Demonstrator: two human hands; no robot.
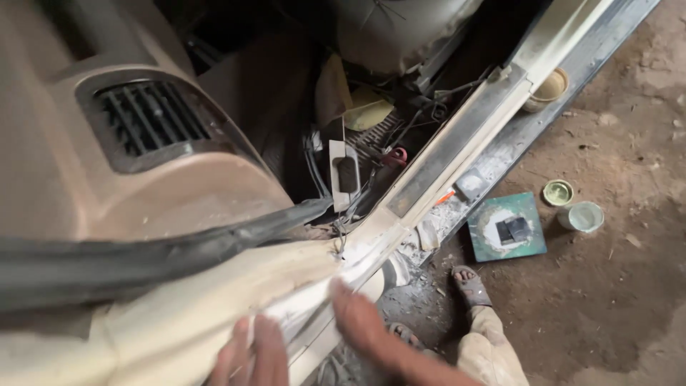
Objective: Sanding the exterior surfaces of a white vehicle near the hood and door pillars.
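Dashboard vent (150, 118) sits upper left of the frame; a rubber seal (143, 254) runs below it; the door sill (457, 143) slants from centre to upper right; tile (507, 226) and two tins (580, 216) lie on the ground at right; both hands (250, 354) rest at bottom centre on the pillar (214, 307).

Bare hands (357, 322), beige trousers (493, 354), strapped sandals (468, 284).

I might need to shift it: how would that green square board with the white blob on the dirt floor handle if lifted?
The green square board looks flat and thin, so probably stiff and light. The dark scraper blades resting loose on its white putty blob would likely slide off if tilted.
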